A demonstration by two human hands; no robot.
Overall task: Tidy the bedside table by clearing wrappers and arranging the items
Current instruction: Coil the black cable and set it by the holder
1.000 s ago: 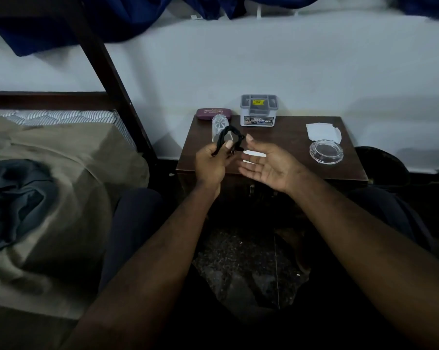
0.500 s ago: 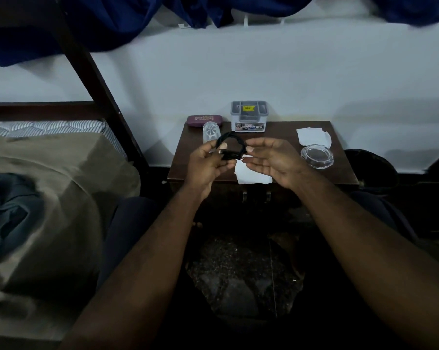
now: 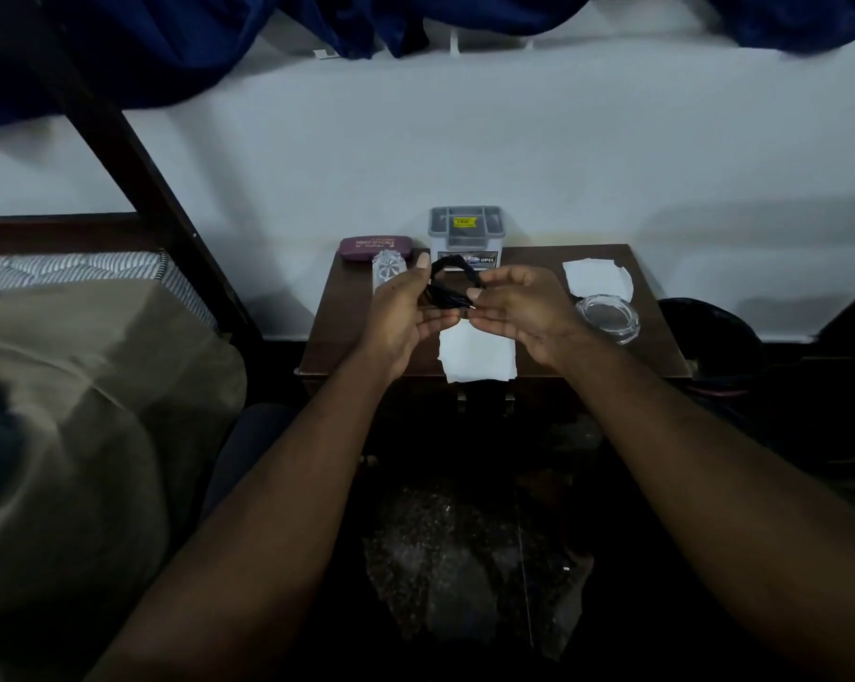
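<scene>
While both hands meet above the middle of the dark wooden bedside table (image 3: 652, 347), a coiled black cable (image 3: 452, 283) is held between them: the left hand (image 3: 406, 317) is curled around the loop with its thumb raised straight up, and the right hand (image 3: 519, 307) pinches the cable's free end, where a small metal plug tip shows, between thumb and fingertips with the other fingers loosely bent. Directly below the hands, at the near edge of the table, lies a white paper wrapper (image 3: 477, 356), slightly overhanging the front. A second white wrapper (image 3: 595, 278) with ragged edges lies flat toward the far right of the top, and just nearer than it, touching or overlapping its near edge (I cannot tell which), sits a round clear glass ashtray (image 3: 610, 319). Along the far edge stands a grey plastic box (image 3: 465, 231) with a yellow sticker on its lid and a label reading OPEL on its front. Left of it, a maroon spectacle case (image 3: 374, 248) lies along the back corner, and just in front of that case stands a clear ribbed plastic item (image 3: 388, 270), partly hidden behind the left thumb. To the left of the table is a bed with a tan blanket (image 3: 86, 396) and a striped mattress (image 3: 81, 268). Dark blue cloth (image 3: 194, 36) hangs across the top of the white wall.
</scene>
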